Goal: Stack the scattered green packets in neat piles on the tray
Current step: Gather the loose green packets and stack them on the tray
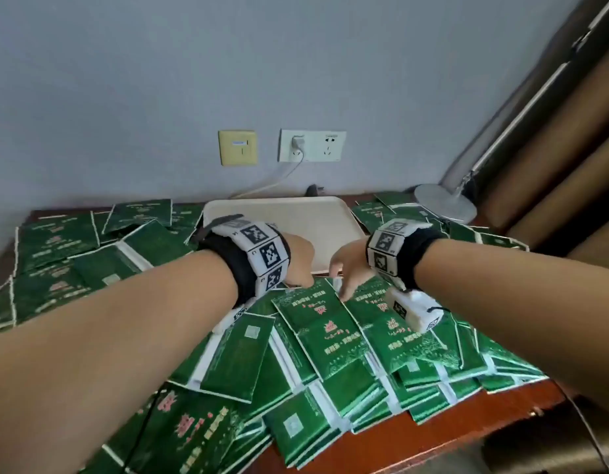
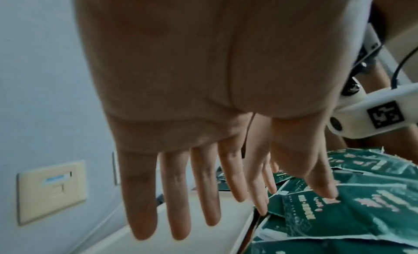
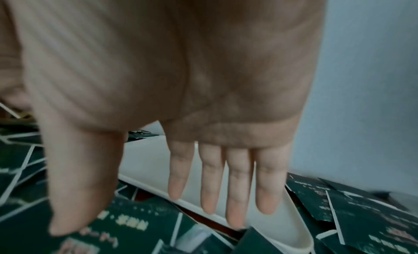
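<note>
Nearest us, below our wrists, the green packets (image 1: 323,340) lie heaped and overlapping, spilling toward the table's (image 1: 467,419) front edge, with more spread out to either side of our arms. Our left hand (image 1: 298,260) and right hand (image 1: 349,268) hang side by side above the far end of that heap, both with fingers straight and spread, gripping nothing; the right thumb tip looks to be just touching a packet under it, though blur makes this uncertain. Just past our fingertips sits the pale tray (image 1: 316,217), with no packets on it that we can see, so stacking seems not to have begun. To do this pick well, we judge we should lift only the top packets, square their edges between both hands, and set them flat in one corner of the tray. Beyond the tray stands the wall with its socket (image 1: 311,145)
</note>
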The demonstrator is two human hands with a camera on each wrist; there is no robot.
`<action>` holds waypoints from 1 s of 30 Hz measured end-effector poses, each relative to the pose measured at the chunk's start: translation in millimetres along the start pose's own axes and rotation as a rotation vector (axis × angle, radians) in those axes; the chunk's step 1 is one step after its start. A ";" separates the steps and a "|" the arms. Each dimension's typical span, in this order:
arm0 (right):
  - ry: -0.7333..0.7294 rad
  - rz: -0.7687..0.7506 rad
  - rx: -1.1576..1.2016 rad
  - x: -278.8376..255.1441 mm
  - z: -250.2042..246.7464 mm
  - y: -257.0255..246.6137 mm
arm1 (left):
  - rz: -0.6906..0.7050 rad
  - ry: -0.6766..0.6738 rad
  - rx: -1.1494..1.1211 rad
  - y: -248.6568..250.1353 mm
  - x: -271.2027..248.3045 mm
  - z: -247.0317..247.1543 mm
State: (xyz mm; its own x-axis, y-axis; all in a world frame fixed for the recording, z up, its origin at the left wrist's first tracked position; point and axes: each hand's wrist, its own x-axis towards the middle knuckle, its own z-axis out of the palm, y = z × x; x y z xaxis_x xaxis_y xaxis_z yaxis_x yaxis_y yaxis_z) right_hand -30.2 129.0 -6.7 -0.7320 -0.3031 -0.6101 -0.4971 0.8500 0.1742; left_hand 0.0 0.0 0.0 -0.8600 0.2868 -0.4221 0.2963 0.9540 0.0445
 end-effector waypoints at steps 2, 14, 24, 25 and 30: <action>0.010 -0.007 -0.010 -3.4 10.5 11.1 | -0.021 0.020 0.033 11.2 2.5 5.3; 0.140 -0.215 -0.035 -15.0 110.9 63.9 | -0.331 -0.019 0.001 89.7 18.0 73.2; 0.223 -0.258 0.028 -8.3 121.0 60.6 | -0.327 -0.007 -0.053 79.8 22.0 97.8; 0.246 -0.257 0.050 -8.9 119.5 59.3 | -0.323 0.005 -0.064 77.4 22.9 98.9; 0.381 -0.232 0.079 -6.1 108.3 55.2 | -0.305 0.077 -0.121 62.4 26.7 97.5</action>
State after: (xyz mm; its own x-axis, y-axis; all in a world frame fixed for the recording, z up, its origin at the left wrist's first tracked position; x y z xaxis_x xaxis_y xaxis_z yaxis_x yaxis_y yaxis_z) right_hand -2.8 224.5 -77.0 -0.7320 -0.6139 -0.2954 -0.6420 0.7667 -0.0023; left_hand 36.0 58.8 -96.8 -0.9318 -0.0121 -0.3628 -0.0270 0.9990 0.0361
